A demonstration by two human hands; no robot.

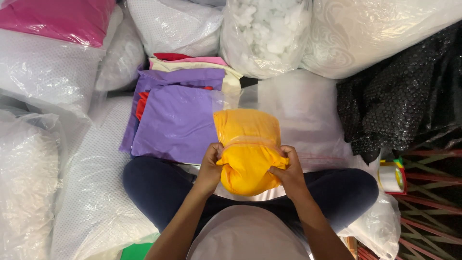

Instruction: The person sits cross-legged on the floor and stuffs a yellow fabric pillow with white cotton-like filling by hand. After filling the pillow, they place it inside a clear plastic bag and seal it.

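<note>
**Both hands grip a yellow cloth half inside a clear bag**

The yellow cloth point(248, 154) sits over the person's lap, just in front of the crossed legs in dark trousers point(159, 190). Its far half lies inside a clear plastic bag point(231, 103), whose mouth runs across the cloth's middle; the near half bulges out of the bag toward the person.

The left hand point(211, 161) is closed on the left edge of the yellow cloth, at the bag's mouth, fingers curled around bag and fabric together. The right hand point(286, 168) is closed on the right edge of the yellow cloth at about the same height, thumb on top.

Just left of the yellow cloth and beyond it lies a stack of folded cloths point(180, 113), purple on top, with red, cream and pink edges showing. Right of the yellow cloth lies a flat pile of clear plastic bags point(303, 110). Further right is a sheet of black bubble wrap point(399, 101), and near it, right of the person's knee, a roll of tape point(391, 177). Beyond the yellow cloth stands a clear sack of white stuffing point(264, 33). White bagged pillows point(43, 67) lie well to its left.
</note>
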